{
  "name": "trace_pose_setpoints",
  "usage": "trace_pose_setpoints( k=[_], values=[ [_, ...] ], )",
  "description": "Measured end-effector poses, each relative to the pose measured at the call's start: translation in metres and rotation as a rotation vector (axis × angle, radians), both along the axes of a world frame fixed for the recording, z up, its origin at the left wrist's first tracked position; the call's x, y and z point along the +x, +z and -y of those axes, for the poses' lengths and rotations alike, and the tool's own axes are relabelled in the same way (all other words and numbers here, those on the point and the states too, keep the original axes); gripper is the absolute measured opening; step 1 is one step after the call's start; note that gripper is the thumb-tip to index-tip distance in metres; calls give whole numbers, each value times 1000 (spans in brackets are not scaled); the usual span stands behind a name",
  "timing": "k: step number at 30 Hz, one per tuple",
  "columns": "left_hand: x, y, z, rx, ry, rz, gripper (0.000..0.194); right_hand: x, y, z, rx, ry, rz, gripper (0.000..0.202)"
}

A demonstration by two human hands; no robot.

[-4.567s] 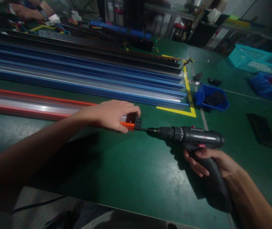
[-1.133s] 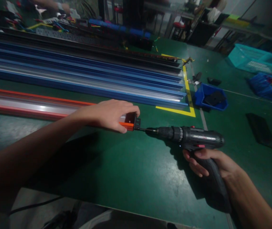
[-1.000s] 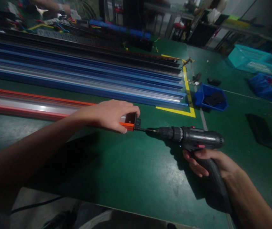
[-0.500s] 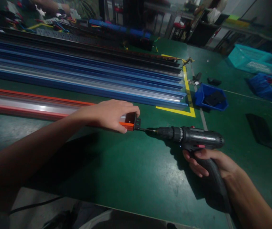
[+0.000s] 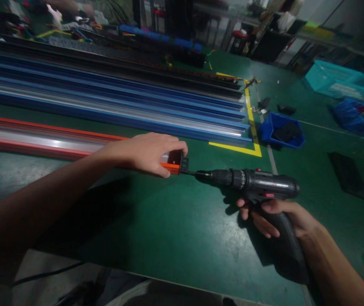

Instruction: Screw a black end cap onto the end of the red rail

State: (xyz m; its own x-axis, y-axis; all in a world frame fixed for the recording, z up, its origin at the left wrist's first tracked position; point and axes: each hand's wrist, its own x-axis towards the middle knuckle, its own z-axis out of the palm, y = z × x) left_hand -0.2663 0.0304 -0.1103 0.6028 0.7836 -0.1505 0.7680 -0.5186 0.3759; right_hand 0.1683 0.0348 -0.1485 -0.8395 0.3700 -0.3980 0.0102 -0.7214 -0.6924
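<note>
My left hand [image 5: 152, 154] is wrapped over the right end of a long orange rail [image 5: 54, 143] with a silvery channel. A black end cap [image 5: 184, 164] sits at that end, by my thumb and fingertips. In my right hand [image 5: 274, 214] is a black cordless drill [image 5: 252, 180], held by its handle, with the index finger stretched out off the trigger. The drill lies level and its long bit [image 5: 201, 174] reaches left to the lower part of the end cap. Whether a screw sits at the tip is too small to tell.
Blue rails [image 5: 137, 106] and dark rails lie behind the orange one, inside yellow tape [image 5: 237, 148]. A blue bin [image 5: 282, 129] with dark parts, a black flat object [image 5: 348, 175] and a teal basket [image 5: 344, 78] stand right. Someone else's arm shows at the far left.
The index finger of my right hand has moved forward and away from the drill's trigger. The drill, the left hand and the orange rail stay almost where they were.
</note>
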Motion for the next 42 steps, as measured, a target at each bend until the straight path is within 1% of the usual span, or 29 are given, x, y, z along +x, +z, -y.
trace_pose_setpoints(
  k=[5,9,19,31,42],
  values=[
    [0,0,0,1,6,-6,53,1,-1,0,29,11,-17,32],
    [1,1,1,1,5,-6,52,0,-2,0,58,8,-7,29],
    [-1,-1,-1,-11,2,8,53,-1,3,0,67,3,56,31],
    [0,1,0,-13,4,6,52,0,-1,0,65,-4,36,29],
    [0,0,0,-5,-2,-2,52,2,-2,0,65,-4,73,30]
  ],
)
